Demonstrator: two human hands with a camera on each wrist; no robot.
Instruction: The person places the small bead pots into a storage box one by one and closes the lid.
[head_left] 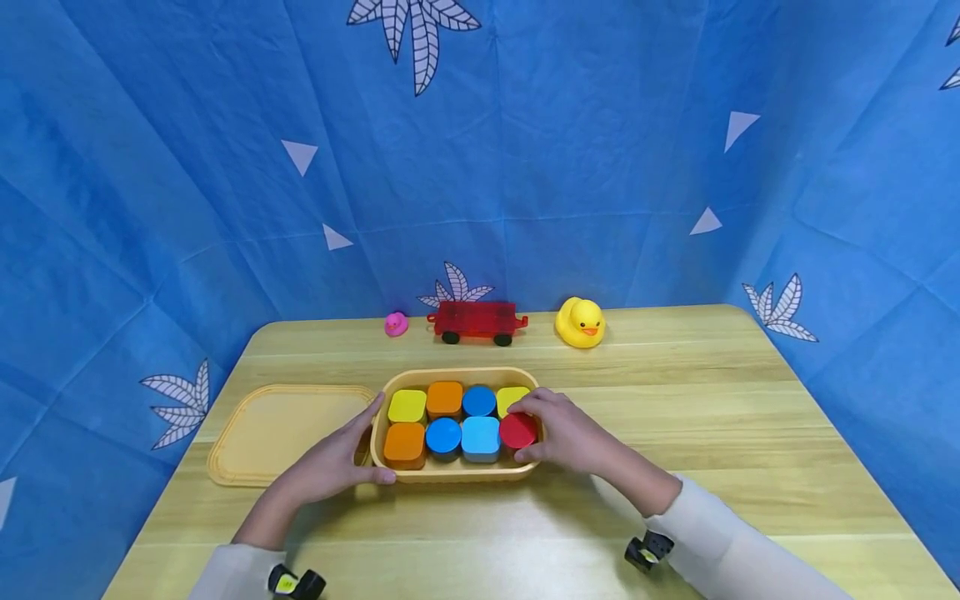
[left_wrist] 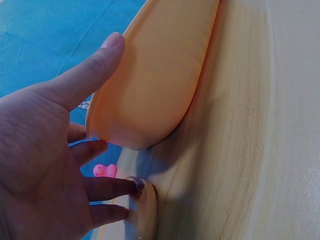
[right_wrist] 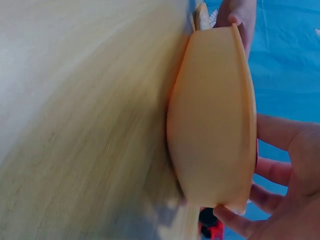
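Note:
A pale orange oval-ended box [head_left: 453, 477] sits mid-table, holding two rows of coloured blocks: yellow, orange, blue, light blue and red. My left hand [head_left: 330, 467] holds the box's left end, thumb along the near rim, index finger up the end wall. In the left wrist view, the lower fingers are spread beside a flat tan lid. My right hand [head_left: 562, 432] reaches over the right end and pinches a round red block [head_left: 517, 430] between thumb and index finger. The right wrist view shows its other fingers along the rim; the box wall [right_wrist: 210, 115] hides the block's sides.
Left of the box lies the flat tan lid [head_left: 288, 433], partly behind the left hand. Along the table's back edge stand a small pink duck [head_left: 396, 324], a red wheeled wagon [head_left: 476, 321] and a yellow duck [head_left: 581, 322]. Blue patterned cloth [head_left: 600, 150] hangs behind.

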